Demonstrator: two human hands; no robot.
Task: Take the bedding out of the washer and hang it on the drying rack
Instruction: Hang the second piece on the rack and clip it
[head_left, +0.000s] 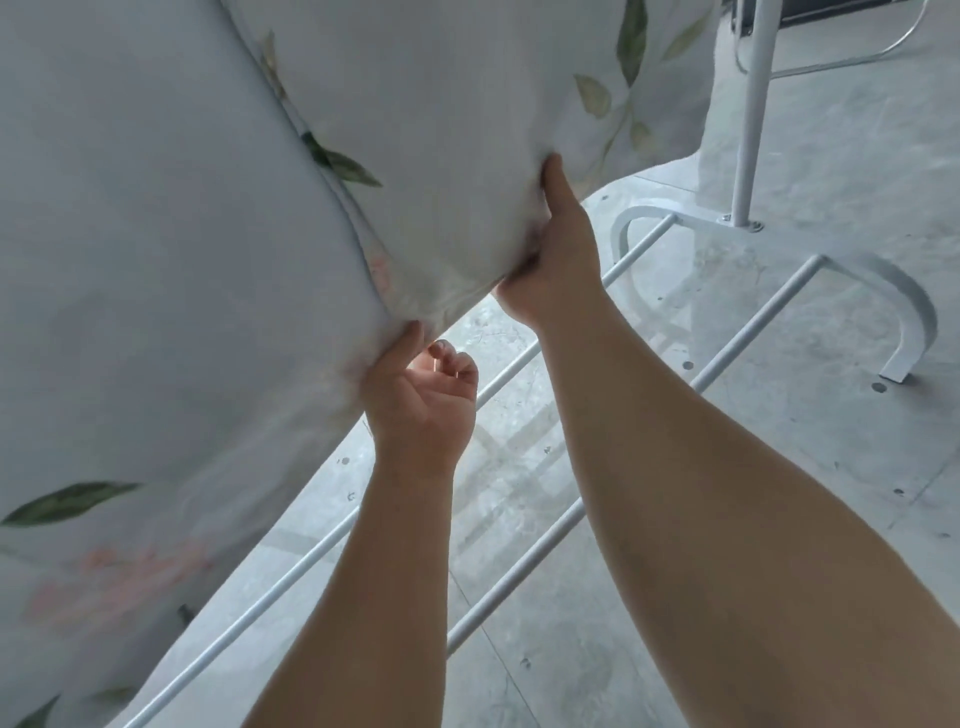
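Pale leaf-print bedding (182, 260) is hanging up and left of both hands, over the rack (748, 130) rails.
Right hand (558, 265) is bunching the lower hem in a tight grip, sitting higher and farther out; left hand (423, 400) is thumbing the edge, fingers curled, grip unclear. Rails are running diagonally beneath, so the hem looks to need carrying rightward.

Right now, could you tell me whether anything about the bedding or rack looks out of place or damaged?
Nothing stands out. The floral bedding is bunched where the right hand and left hand grip its lower edge; the white drying rack looks straight.
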